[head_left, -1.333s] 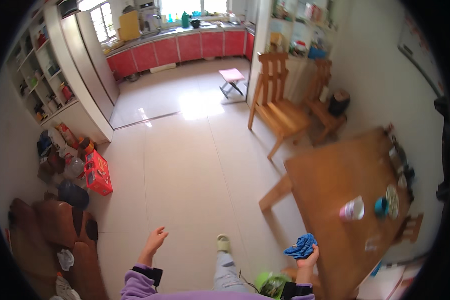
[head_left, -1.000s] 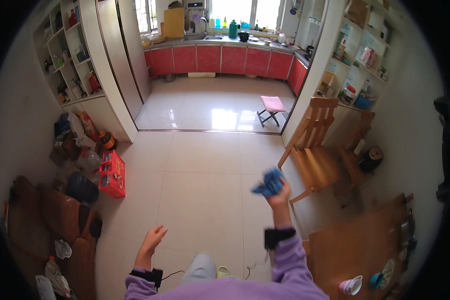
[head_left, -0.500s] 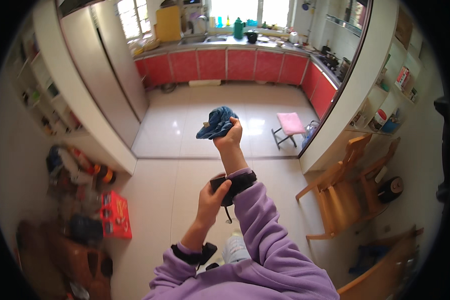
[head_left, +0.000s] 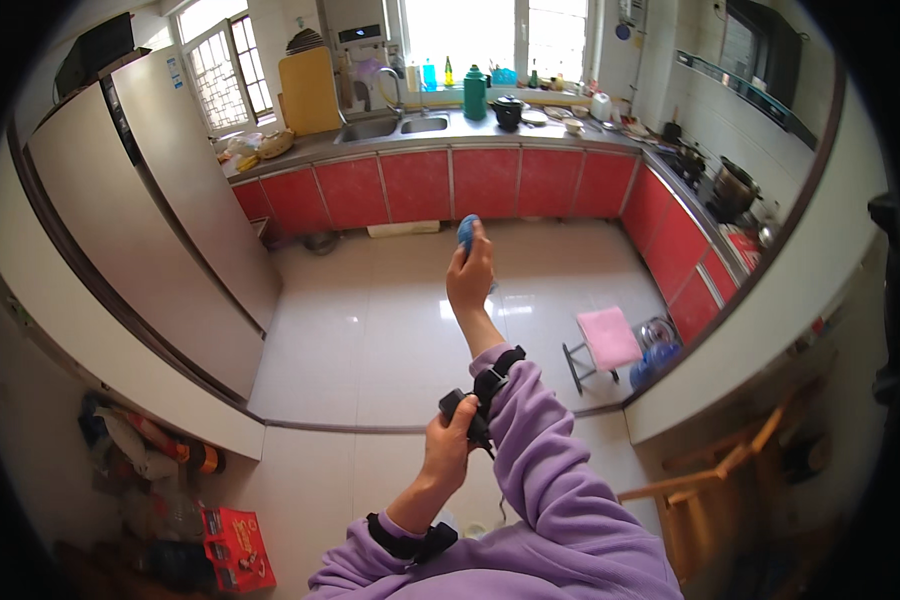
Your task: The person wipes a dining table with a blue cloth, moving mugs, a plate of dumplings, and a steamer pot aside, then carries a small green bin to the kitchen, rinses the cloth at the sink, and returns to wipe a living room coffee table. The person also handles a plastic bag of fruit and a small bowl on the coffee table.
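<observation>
Over a white tiled kitchen floor (head_left: 370, 340) fronted by red cabinets (head_left: 450, 180), the right hand (head_left: 470, 275) grips a blue cloth (head_left: 466, 230) held out ahead, while the left hand (head_left: 448, 445) closes on the black wrist strap (head_left: 485, 395).

Loose lilac sleeves (head_left: 550, 480), black strap bands on both wrists, bare hands

The cloth (head_left: 467, 232) is blue. The sleeves (head_left: 555, 480) are purple, the wrist strap (head_left: 497, 379) black. The cabinet doors (head_left: 490, 182) are red, the floor (head_left: 370, 320) white and glossy, the stool (head_left: 608, 338) pink, the jug (head_left: 475, 93) green.
</observation>
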Available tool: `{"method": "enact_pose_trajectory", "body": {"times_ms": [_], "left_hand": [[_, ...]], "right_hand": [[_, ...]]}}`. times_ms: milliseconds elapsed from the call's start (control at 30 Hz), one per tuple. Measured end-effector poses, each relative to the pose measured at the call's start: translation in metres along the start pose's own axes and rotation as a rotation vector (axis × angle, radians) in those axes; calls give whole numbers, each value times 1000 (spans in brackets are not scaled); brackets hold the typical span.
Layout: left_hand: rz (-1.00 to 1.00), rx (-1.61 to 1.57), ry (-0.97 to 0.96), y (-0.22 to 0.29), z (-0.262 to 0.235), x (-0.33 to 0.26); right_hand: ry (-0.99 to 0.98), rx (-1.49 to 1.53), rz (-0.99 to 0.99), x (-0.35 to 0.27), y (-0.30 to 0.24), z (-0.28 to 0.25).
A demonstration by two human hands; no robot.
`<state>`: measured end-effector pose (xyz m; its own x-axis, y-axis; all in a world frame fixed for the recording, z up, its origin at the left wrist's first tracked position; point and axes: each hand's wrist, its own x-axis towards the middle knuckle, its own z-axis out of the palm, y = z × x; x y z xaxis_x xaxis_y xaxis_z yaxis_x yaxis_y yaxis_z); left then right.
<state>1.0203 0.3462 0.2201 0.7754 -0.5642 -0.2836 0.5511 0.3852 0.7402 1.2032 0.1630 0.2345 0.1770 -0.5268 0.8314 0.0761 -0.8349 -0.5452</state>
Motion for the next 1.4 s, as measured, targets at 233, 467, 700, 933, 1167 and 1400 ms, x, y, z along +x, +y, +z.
{"method": "enact_pose_trajectory", "body": {"times_ms": [233,467,700,933,1167,1400], "left_hand": [[-119,-68,-19,108,17,219],[-78,36,-76,172,18,390],[16,50,-343,218,-4,625],[-185,-6,-387,299,-8,827],[-202,177,-344,373,7,964],[-297,101,-77,463,-66,1185]], "right_hand": [[-682,-680,-1318,53,91,205],[-609,-860,-588,133,191,364],[-109,973,1359,251,326,548],[155,1452,1479,353,398,708],[-226,810,1042,376,435,859],[-432,1037,1627,412,579,950]]}}
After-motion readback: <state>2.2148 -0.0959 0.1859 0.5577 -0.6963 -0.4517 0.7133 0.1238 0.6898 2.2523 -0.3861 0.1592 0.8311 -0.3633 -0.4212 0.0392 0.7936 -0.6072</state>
